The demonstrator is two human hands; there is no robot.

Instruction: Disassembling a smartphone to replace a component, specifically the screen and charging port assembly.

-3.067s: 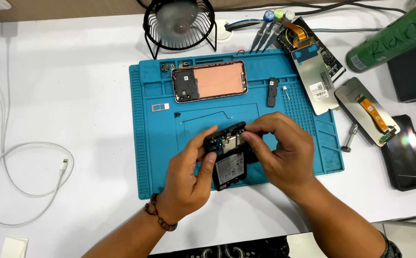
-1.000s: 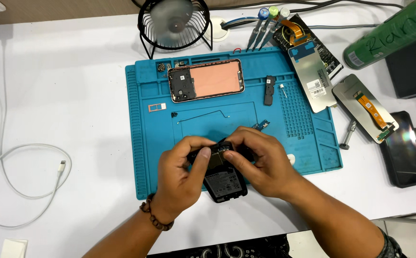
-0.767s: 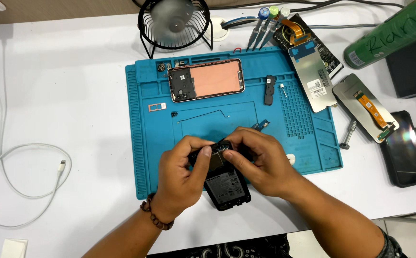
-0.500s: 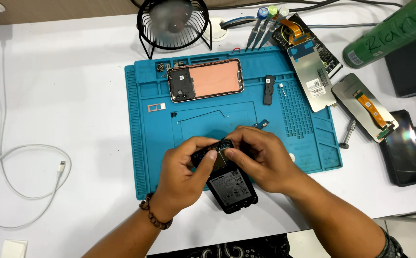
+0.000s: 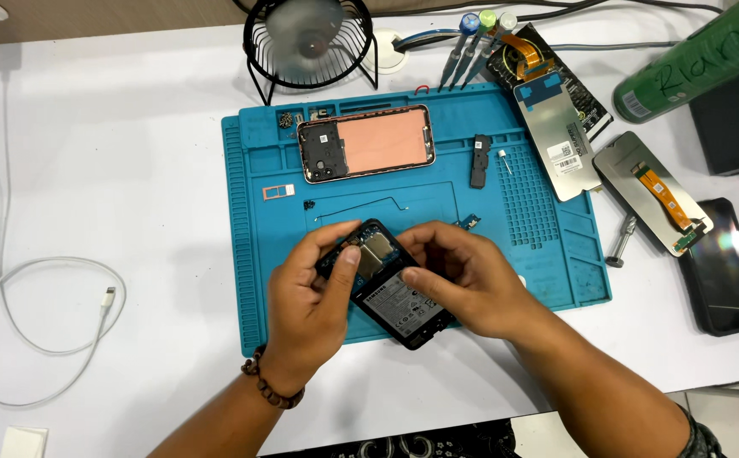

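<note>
An opened black phone body (image 5: 390, 288) with its battery and circuit board showing lies tilted over the near part of a blue repair mat (image 5: 539, 212). My left hand (image 5: 306, 309) grips its upper left end, thumb pressed on the board. My right hand (image 5: 462, 280) holds the right side, fingers resting on the battery and the top edge. A pink phone back cover (image 5: 369, 142) lies at the mat's far side, apart from both hands.
A small black fan (image 5: 308, 38) stands behind the mat. Screwdrivers (image 5: 471, 42), two loose phone screens (image 5: 556, 119) (image 5: 653, 191), a green can (image 5: 691, 55) and a dark phone (image 5: 725, 267) lie at the right. A white cable (image 5: 39, 297) loops at the left. Small parts (image 5: 479, 159) sit on the mat.
Both hands have turned the phone body, swinging its lower end toward the right and near edge. The hands have shifted slightly along its top end.
</note>
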